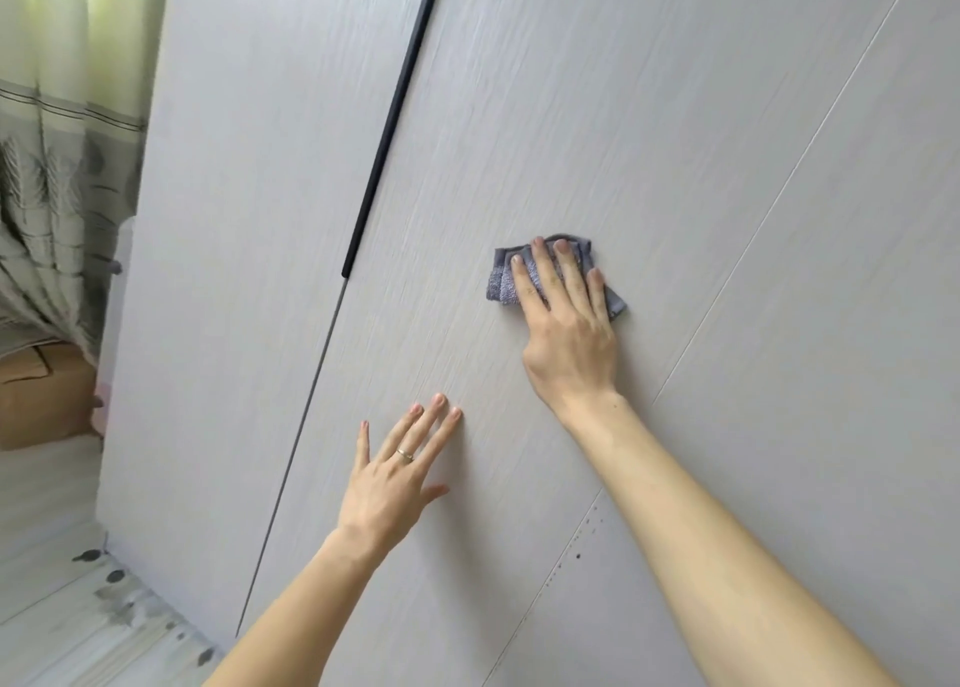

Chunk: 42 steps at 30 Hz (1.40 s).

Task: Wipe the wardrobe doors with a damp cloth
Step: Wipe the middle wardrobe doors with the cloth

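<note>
The right hand presses a folded grey cloth flat against the pale wardrobe door with straight fingers, while the left hand, fingers spread and holding nothing, rests lower on that door, right of the black handle.

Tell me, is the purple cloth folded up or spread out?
Folded. The cloth shows as a small thick pad with layered edges, barely wider than the right hand pressing it against the wardrobe door.
</note>
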Each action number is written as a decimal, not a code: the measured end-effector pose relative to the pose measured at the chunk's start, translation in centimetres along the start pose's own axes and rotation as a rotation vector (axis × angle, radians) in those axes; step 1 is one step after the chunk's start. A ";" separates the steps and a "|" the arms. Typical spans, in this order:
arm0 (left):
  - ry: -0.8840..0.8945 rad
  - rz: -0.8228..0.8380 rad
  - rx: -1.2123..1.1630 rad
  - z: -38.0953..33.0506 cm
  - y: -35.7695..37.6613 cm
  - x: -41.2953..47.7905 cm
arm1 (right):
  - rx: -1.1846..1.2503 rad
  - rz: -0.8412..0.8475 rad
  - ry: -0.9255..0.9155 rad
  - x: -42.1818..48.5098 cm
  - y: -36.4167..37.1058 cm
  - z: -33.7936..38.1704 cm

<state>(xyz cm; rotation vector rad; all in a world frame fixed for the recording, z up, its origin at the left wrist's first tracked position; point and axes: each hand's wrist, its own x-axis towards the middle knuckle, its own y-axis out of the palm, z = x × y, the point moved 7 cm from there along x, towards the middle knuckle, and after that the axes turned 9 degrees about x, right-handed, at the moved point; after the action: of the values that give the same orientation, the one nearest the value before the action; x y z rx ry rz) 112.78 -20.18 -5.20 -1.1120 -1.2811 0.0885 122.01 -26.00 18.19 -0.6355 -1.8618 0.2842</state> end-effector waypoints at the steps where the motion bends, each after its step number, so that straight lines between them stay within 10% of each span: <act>1: 0.002 0.002 0.000 0.1 0.0 0.0 | 0.003 0.035 -0.039 -1.4 0.8 0.7; 6: -0.004 0.032 -0.013 0.1 0.1 -0.3 | -0.037 0.213 -0.260 -13.8 3.7 2.6; 15: -0.039 0.158 -0.024 -1.2 0.1 -0.5 | -0.037 -0.156 0.275 -16.7 -6.0 -10.5; 25: 0.226 -0.052 -0.029 -9.9 -4.1 0.5 | -0.066 0.029 0.095 -25.3 -2.6 -7.5; 32: 0.240 0.054 -0.096 -12.4 -1.9 0.9 | -0.019 -0.205 0.351 -21.4 -6.3 -12.4; 42: 0.258 0.072 -0.049 -12.3 -1.9 1.1 | 0.025 0.056 0.072 -28.1 -2.3 -7.8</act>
<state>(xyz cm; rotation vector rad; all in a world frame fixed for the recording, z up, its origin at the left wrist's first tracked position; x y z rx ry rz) 121.85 -27.97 -1.58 -1.1704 -1.0178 -0.0321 135.92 -44.20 -0.08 -0.6731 -1.7715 0.3175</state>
